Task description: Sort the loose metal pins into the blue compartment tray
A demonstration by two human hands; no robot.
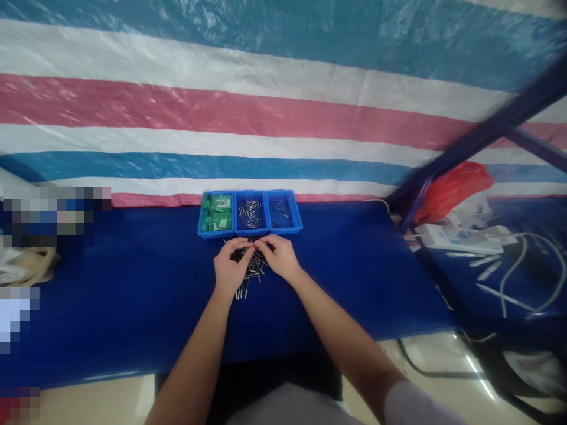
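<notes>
Left hand (231, 264) and right hand (280, 257) meet fingertip-to-fingertip, pinched narrow, above the metal pieces (253, 268).

whatever sits between the fingertips of both hands (253, 257) is too small to tell; the hands partly hide the pile of metal pieces (256, 268); pixel blocks blur the far left side, and the lower edge cuts off both forearms (197, 354)
</notes>
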